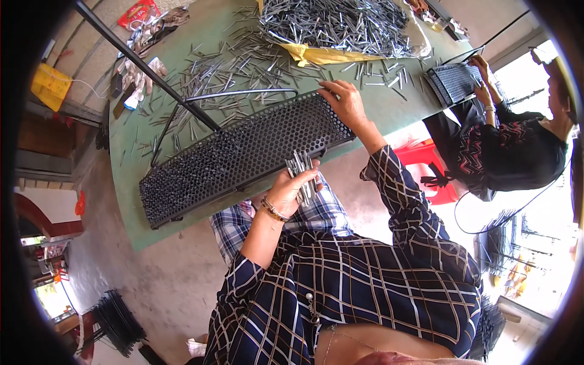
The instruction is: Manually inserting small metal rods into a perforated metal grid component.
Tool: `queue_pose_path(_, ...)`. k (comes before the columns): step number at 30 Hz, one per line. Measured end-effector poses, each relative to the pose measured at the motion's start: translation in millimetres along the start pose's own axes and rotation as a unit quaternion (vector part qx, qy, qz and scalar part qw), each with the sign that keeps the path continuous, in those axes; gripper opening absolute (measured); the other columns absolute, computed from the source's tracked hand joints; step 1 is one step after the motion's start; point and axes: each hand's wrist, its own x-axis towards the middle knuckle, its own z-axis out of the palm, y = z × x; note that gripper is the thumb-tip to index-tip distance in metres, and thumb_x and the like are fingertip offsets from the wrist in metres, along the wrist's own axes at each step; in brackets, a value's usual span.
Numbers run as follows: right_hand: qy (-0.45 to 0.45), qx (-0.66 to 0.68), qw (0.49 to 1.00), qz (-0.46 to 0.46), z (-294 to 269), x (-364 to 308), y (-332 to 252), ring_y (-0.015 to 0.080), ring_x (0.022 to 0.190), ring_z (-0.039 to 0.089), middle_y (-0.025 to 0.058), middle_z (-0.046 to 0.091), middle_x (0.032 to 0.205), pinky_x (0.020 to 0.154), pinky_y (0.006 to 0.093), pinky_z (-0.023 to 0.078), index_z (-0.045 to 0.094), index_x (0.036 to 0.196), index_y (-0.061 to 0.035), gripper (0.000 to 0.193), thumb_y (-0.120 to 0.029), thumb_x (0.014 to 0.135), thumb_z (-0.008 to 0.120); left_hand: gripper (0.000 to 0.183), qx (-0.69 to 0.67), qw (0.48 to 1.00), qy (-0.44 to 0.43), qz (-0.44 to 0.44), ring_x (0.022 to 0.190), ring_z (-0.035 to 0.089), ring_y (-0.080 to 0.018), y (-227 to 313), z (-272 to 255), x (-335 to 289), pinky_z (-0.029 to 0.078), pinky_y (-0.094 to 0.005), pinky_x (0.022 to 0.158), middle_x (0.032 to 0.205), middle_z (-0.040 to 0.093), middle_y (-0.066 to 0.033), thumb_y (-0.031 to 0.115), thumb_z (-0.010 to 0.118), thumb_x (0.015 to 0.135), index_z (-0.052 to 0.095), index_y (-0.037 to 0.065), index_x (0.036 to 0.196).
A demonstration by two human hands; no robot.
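Note:
A long black perforated metal rack [274, 131] lies slanted across the near edge of the green table. Its left part is packed with thin metal strips standing in the holes; the holes toward the right look bare. My left hand [289, 193], in front of the rack, is closed round a bundle of thin metal strips [301, 176] that stick up past the thumb. At the rack's right end my right hand [347, 104] has its bent fingers close together over the far rim. Whatever may be between those fingertips is too small to tell.
Loose strips lie scattered over the green table [137, 207], with a big heap [340, 27] on yellow sheeting behind. A black bar [152, 70] slants up from the rack. Gloves [143, 76] lie left. On the right, another person [505, 146] handles a similar rack [453, 82] near a red stool [420, 158].

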Motion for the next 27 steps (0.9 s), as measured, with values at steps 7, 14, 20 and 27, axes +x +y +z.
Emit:
queue_pose_path(7, 0.0, -0.038, 0.999, -0.011, 3.1, -4.4, 1.4, 0.027, 0.076, 0.058, 0.0086, 0.062, 0.08, 0.074, 0.0366, 0.043, 0.066, 0.096, -0.0064, 0.021, -0.019, 0.079, 0.065, 0.023, 0.01, 1.0, -0.014, -0.002, 0.074, 0.061, -0.0162, 3.4, 2.6, -4.5, 0.057, -0.0324, 0.065, 0.096, 0.061, -0.0083, 0.004, 0.063, 0.081, 0.057, -0.001, 0.102)
queue_pose_path(14, -0.042, 0.139, 0.985, 0.095, -12.7, 0.3, -35.0, 0.0208, 0.062, 0.06, 0.0111, 0.064, 0.08, 0.059, 0.0318, 0.048, 0.068, 0.086, 0.0005, 0.023, -0.022, 0.081, 0.065, 0.026, 0.034, 0.999, -0.003, 0.014, 0.072, 0.06, -0.015, 6.8, 6.9, -7.7, 0.054, -0.0299, 0.066, 0.085, 0.06, -0.006, 0.006, 0.063, 0.083, 0.056, -0.003, 0.106)
queue_pose_path(20, -0.356, 0.299, 0.871, 0.159, -26.8, -16.8, -84.8, 0.0076, 0.067, 0.055, 0.0061, 0.064, 0.072, 0.057, 0.0253, 0.044, 0.068, 0.089, 0.0006, 0.023, -0.022, 0.083, 0.066, 0.023, 0.06, 0.998, -0.021, 0.029, 0.07, 0.061, -0.0142, 14.3, 13.6, -11.6, 0.054, -0.0286, 0.063, 0.085, 0.061, -0.005, 0.005, 0.064, 0.081, 0.058, -0.001, 0.103)
queue_pose_path(27, -0.343, 0.404, 0.785, 0.322, -29.5, -22.2, -83.4, 0.0089, 0.064, 0.056, 0.0043, 0.064, 0.07, 0.058, 0.0242, 0.045, 0.069, 0.083, 0.0024, 0.025, -0.022, 0.079, 0.069, 0.026, 0.079, 0.995, -0.038, 0.041, 0.069, 0.061, -0.014, 11.0, 18.9, -14.2, 0.051, -0.0261, 0.061, 0.085, 0.062, -0.0044, 0.008, 0.067, 0.081, 0.057, 0.0, 0.104)
